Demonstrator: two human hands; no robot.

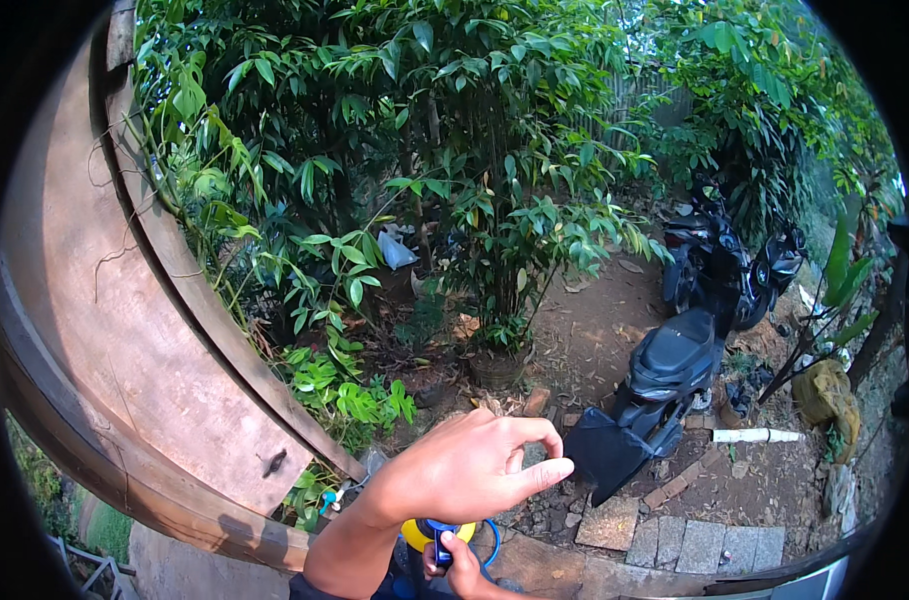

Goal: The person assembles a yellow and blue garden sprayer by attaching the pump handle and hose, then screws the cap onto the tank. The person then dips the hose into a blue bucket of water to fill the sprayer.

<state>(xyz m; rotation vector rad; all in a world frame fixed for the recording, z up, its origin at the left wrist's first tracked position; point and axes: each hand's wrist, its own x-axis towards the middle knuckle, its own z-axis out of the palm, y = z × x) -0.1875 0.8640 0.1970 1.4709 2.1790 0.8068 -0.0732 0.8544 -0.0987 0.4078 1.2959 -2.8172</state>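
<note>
My left hand (475,462) is raised in the lower middle, its arm coming up from the lower edge. Its index finger curls toward the thumb in a pinch, and anything between the tips is too small to make out. Below it, my right hand (462,572) is closed around a small dark-blue object (443,546), with the thumb on its top. Just behind that object is a round yellow item (415,536), partly covered by my left wrist and right hand. A thin blue hose or cord (495,545) curves beside it.
A black motorbike (675,355) stands at the right on bare soil, near paving slabs (685,545) and a white pipe (755,436). Dense leafy bushes (495,180) fill the back. A wide wooden or rusty panel (125,300) bends along the left. A turquoise tap handle (328,500) shows beside my left forearm.
</note>
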